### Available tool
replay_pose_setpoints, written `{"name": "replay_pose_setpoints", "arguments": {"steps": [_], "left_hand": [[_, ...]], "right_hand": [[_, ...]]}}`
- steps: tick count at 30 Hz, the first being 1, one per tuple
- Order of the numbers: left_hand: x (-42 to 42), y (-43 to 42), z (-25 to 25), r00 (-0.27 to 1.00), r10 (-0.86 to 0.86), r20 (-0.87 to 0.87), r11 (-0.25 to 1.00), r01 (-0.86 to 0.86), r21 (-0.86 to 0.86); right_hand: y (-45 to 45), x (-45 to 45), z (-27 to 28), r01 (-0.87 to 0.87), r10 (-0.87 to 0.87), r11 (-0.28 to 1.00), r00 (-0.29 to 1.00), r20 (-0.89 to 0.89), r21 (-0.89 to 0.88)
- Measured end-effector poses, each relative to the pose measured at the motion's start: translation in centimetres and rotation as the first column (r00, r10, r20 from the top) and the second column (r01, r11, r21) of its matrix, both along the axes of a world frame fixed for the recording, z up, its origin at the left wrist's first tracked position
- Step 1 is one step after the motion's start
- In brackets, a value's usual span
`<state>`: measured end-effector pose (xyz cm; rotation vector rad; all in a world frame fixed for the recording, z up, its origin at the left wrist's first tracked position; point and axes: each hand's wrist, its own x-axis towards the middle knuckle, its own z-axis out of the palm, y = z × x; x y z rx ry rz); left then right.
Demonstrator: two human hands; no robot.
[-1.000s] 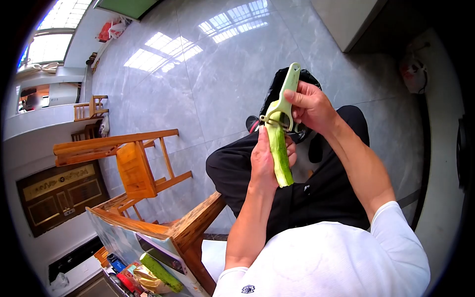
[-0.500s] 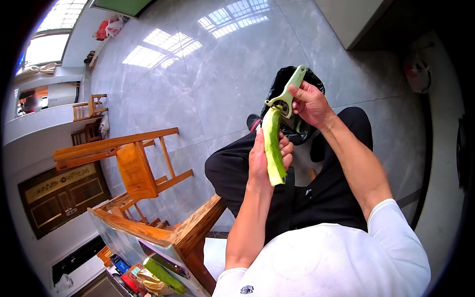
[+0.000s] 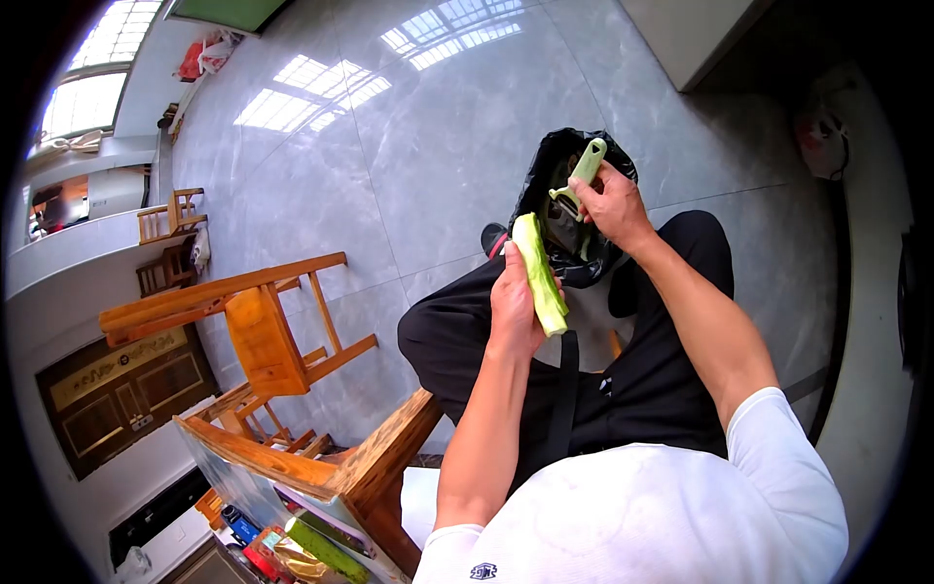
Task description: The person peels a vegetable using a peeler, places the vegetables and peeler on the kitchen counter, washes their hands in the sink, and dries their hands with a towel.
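My left hand [image 3: 518, 298] is closed around a long cucumber [image 3: 538, 270], its pale green flesh bare along most of the side that shows. The cucumber's far end points away from me, tilted over the near rim of a black bag [image 3: 541, 173]. In my right hand [image 3: 617, 206] is a light green peeler [image 3: 589, 164], gripped by its handle. The peeler's blade end sits above the bag's opening, apart from the cucumber. Some of the bag's inside is hidden by my right hand and the peeler.
To the left stand a wooden chair [image 3: 265, 336] and a wooden table [image 3: 384, 443]. On the table lie another green vegetable [image 3: 326, 550] and several packages. A pale cabinet [image 3: 681, 34] stands at the far right. My legs frame the bag on the grey tiled floor [image 3: 438, 165].
The peeler has come off the cucumber and now hovers over the bag. The cucumber has turned in my left hand, showing more peeled flesh and less dark green skin.
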<state>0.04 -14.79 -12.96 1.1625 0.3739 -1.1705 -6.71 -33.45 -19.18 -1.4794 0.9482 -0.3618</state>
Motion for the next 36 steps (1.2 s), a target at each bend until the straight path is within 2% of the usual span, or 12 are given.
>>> {"name": "replay_pose_setpoints", "arguments": {"steps": [7,9,10,12,14,16,18,20,21,26,30,36], "left_hand": [[0.7,-0.3,-3.0,0.976,-0.035,0.215,0.993,0.058,-0.101],[1.3,-0.6,-3.0,0.964,-0.054,0.260,0.992,0.082,-0.100],[1.3,-0.7,-2.5,0.964,-0.057,0.259,0.991,0.086,-0.102],[1.3,-1.2,-1.2,0.990,0.038,0.137,0.988,-0.016,-0.155],[1.4,-0.6,-1.2,0.990,0.067,0.123,0.983,-0.045,-0.176],[1.6,-0.7,0.2,0.995,0.087,-0.050,0.955,-0.098,-0.280],[1.3,-0.5,0.5,0.991,0.123,-0.053,0.968,-0.132,-0.214],[1.5,0.2,-0.2,0.979,0.037,-0.201,0.886,-0.125,-0.445],[1.3,0.0,0.3,0.977,0.072,-0.199,0.867,-0.160,-0.473],[0.7,0.1,2.2,0.981,0.077,-0.176,0.878,-0.150,-0.454],[0.2,0.0,4.5,0.972,0.123,-0.199,0.893,-0.196,-0.405],[-0.5,0.4,6.0,0.988,0.125,-0.087,0.936,-0.147,-0.319]], "right_hand": [[2.4,-1.4,4.7,-0.094,0.108,0.988,0.987,0.119,-0.122],[2.9,-1.5,5.7,-0.017,-0.013,0.993,0.969,0.248,0.120],[2.8,-1.7,5.7,-0.013,-0.016,0.993,0.969,0.247,0.118],[2.6,-1.7,5.9,0.002,-0.069,0.977,0.948,0.310,0.212],[2.1,-2.1,6.5,-0.035,-0.068,0.959,0.936,0.347,0.282],[1.7,-2.8,7.6,-0.075,-0.067,0.935,0.922,0.380,0.347],[2.3,-3.4,8.8,-0.140,-0.108,0.850,0.897,0.428,0.507],[3.0,-4.0,9.4,-0.193,-0.108,0.802,0.884,0.455,0.565],[3.4,-4.1,10.1,-0.230,-0.085,0.774,0.885,0.457,0.590],[4.9,-4.5,12.0,-0.381,-0.049,0.656,0.840,0.541,0.651],[5.7,-4.6,12.7,-0.416,-0.010,0.649,0.833,0.553,0.637],[6.8,-4.9,13.5,-0.434,0.020,0.666,0.823,0.567,0.606]]}}
